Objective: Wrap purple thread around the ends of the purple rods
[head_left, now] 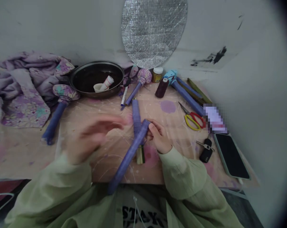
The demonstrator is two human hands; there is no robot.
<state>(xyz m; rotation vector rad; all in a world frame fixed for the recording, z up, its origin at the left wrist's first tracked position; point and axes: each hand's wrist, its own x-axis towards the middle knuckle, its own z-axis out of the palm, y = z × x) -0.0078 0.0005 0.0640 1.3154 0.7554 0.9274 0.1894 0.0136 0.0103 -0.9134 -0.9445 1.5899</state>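
Note:
My right hand (pixel 159 134) grips the upper end of a stick wrapped in purple-blue cloth (pixel 129 155), thumb and fingers closed on it. The stick slants down to the left past the table's front edge. Behind it lies a second wrapped stick (pixel 136 115), partly covered, and a bare greenish stem end (pixel 140 155) shows below the crossing. My left hand (pixel 96 134) is raised to the left of the sticks, blurred by motion. Its fingers stretch to the right with the thumb apart, and I see nothing in it.
Scissors (pixel 193 120), a keyring (pixel 206 150) and phone (pixel 231 155) lie right. Behind stand a thread spool (pixel 162 88), jar (pixel 157 74) and black pan (pixel 79 90). Cloth-headed mallet-like sticks (pixel 55 122) and floral fabric (pixel 27 107) lie left. A silvery oval (pixel 155 31) leans on the wall.

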